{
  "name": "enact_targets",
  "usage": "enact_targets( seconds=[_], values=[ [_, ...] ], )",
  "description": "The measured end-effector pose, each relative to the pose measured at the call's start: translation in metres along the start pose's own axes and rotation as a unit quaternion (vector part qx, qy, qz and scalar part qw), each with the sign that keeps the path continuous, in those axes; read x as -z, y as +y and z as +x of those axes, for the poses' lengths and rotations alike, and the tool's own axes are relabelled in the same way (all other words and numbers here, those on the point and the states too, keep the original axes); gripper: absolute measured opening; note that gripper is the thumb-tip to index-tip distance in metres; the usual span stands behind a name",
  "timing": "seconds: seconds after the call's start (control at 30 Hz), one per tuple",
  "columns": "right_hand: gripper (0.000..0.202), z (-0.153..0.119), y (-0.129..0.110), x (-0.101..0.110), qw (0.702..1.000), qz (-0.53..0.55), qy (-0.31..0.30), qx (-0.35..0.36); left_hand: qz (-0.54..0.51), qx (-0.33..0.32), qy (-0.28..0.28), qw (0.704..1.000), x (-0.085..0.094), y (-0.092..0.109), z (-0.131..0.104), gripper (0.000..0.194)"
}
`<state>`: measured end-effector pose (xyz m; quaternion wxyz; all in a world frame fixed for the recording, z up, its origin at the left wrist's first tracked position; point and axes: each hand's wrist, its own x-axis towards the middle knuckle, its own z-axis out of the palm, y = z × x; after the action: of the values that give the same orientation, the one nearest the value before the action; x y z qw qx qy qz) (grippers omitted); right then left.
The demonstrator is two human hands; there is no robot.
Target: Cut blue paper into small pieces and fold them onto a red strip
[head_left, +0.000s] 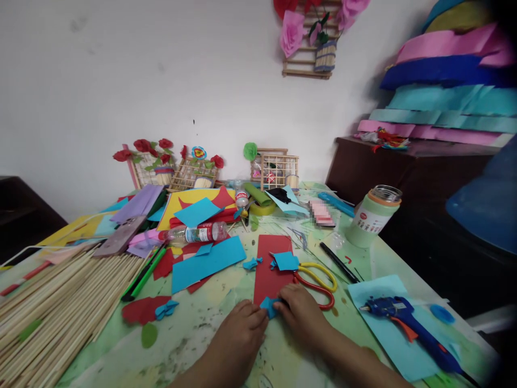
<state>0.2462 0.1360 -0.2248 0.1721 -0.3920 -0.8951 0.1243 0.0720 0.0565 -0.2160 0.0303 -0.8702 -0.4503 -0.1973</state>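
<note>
A small folded piece of blue paper [268,306] sits between my two hands at the lower edge of a red paper strip [262,275]. My left hand [242,334] closes its fingers on the left side of this piece. From the right, my right hand [301,310] pinches it with thumb and fingers. Just beyond lie scissors [333,280] with yellow and red handles, their blades partly covered by a blue paper square [286,261]. A small twisted blue paper piece [252,263] rests left of the strip, and another blue paper knot [166,309] touches a red scrap.
Bamboo sticks [81,302] spread across the left. A blue glue gun [404,312] lies on light blue paper at right, near a black pen [339,262] and a green jar [371,221]. Plastic bottles [197,233] and coloured paper lie further back, before stick frames with paper flowers [194,172].
</note>
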Motion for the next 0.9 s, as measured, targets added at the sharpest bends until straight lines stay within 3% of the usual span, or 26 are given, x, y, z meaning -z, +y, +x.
enact_targets(
  seconds=[0.53, 0.9],
  values=[
    [0.010, 0.0038, -0.0083, -0.0080, 0.998, -0.029, 0.006, -0.060, 0.022, -0.030, 0.020, 0.999, -0.0053, -0.0036, -0.0053, 0.028],
    [0.011, 0.0051, -0.0099, -0.0069, 0.996, -0.043, 0.000, -0.072, 0.030, -0.041, -0.007, 0.999, -0.0017, -0.0036, -0.0054, 0.032]
  ],
)
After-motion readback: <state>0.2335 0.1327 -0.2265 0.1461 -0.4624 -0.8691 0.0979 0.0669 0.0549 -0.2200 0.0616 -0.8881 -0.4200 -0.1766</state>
